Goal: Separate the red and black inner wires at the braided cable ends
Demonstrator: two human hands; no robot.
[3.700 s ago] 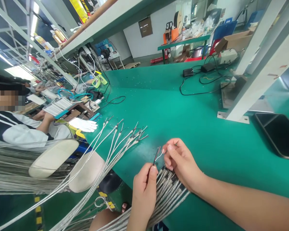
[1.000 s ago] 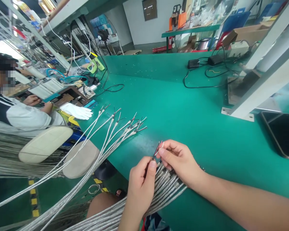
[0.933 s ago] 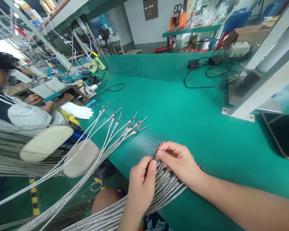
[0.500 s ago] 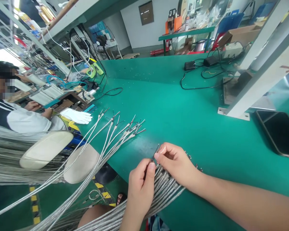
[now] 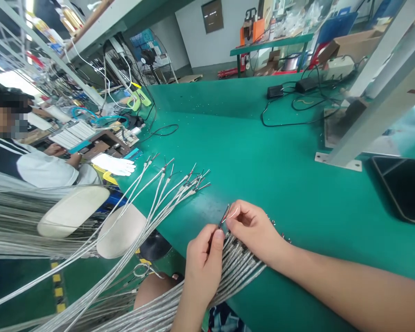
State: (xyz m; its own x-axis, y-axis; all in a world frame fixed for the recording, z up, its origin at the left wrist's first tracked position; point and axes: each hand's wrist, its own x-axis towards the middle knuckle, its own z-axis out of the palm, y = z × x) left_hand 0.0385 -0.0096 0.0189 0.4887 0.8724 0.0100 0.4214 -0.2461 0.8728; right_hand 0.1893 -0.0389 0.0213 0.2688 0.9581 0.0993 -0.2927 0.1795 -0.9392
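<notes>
My left hand is closed, thumb against forefinger, around the end of a cable. Dark thin wires stick up out of that grip. Close beside it, my right hand pinches a thin white wire from the same cable end, which bends away from the dark ones. Under both hands lies a thick bundle of silvery braided cables, partly covered by them. To the left, a second group of cables reaches onto the green table, with stripped red, black and white ends.
A phone lies at the right by a metal post. Black adapters with leads sit at the back. At left are a white glove, stools and a seated person.
My right hand has drawn slightly away from my left fingertips, and the white wire now stands more apart from the dark wires. The whole view has shifted a little.
</notes>
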